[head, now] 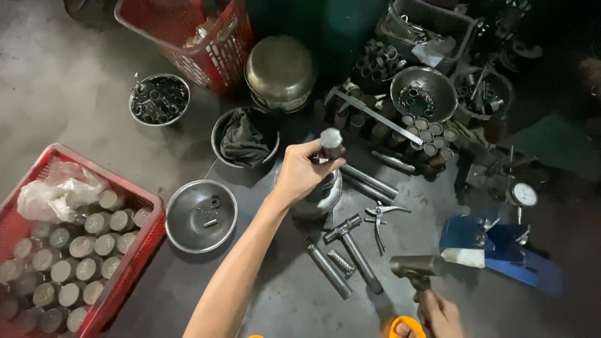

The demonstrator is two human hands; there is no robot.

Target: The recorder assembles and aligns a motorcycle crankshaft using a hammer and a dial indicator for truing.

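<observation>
Our left hand [300, 172] reaches toward twelve o'clock — fingers pinched around a short grey metal cylinder [331, 143]; our right hand [441, 313], at five o'clock, grips a steel-headed hammer [418, 268].

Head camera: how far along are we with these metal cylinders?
Done: not clear; nothing marks any piece as finished. In hand: the left hand holds a metal cylinder upright over the steel block; the right hand holds a hammer off to the side. Left: a red crate full of similar cylinders.

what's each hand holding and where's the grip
The left hand pinches a short metal cylinder around its lower part. The right hand grips a hammer by its handle.
</observation>
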